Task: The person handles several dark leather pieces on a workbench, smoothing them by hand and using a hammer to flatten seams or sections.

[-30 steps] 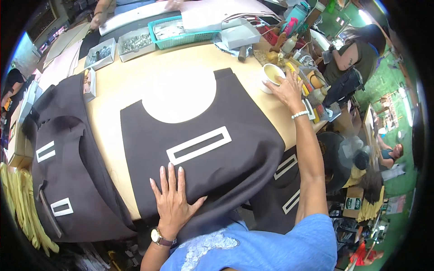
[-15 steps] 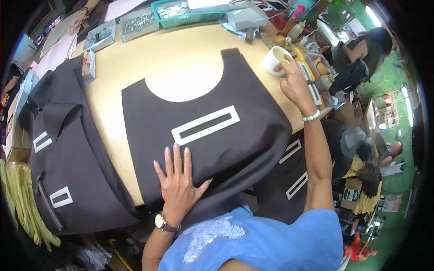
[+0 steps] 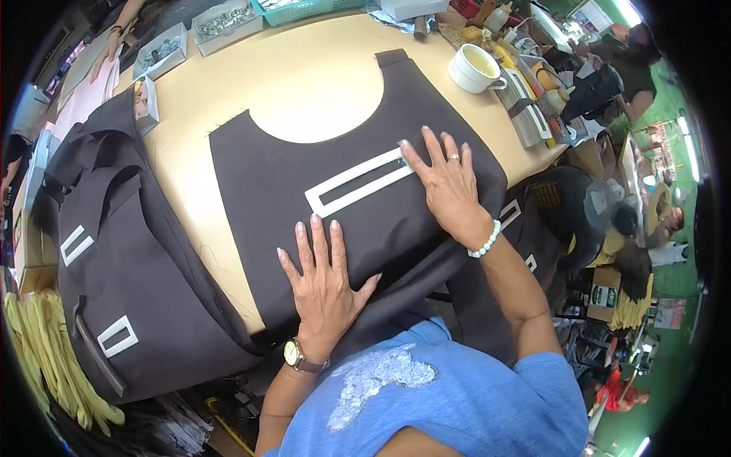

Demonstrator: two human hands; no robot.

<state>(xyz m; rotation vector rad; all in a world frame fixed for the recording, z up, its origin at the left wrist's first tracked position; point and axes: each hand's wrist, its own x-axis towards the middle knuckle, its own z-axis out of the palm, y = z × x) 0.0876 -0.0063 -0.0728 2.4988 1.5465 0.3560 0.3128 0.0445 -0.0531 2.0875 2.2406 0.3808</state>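
A dark brown fabric panel (image 3: 266, 183) with a curved cutout lies on the table in front of me. On it rests a long white rectangular frame (image 3: 367, 192), set at a slant. My left hand (image 3: 326, 283) is flat on the fabric just below the frame's left end, fingers spread. My right hand (image 3: 454, 186) is spread over the frame's right end, with its fingertips at that end and part of it hidden beneath. Beyond the right hand stands a white cup (image 3: 466, 75) with pale yellow inside, its handle toward the right.
Dark fabric pieces (image 3: 164, 305) with small white frames (image 3: 118, 336) hang at the left, beside yellow strips (image 3: 57, 365). Trays of metal parts (image 3: 228, 38) line the far edge. A co-worker's hand (image 3: 105, 62) is at the far left. Bottles and tools crowd the right.
My right hand has let go of the cup, which now stands on the table, and has come down to the frame's right end. My left hand stays on the fabric.
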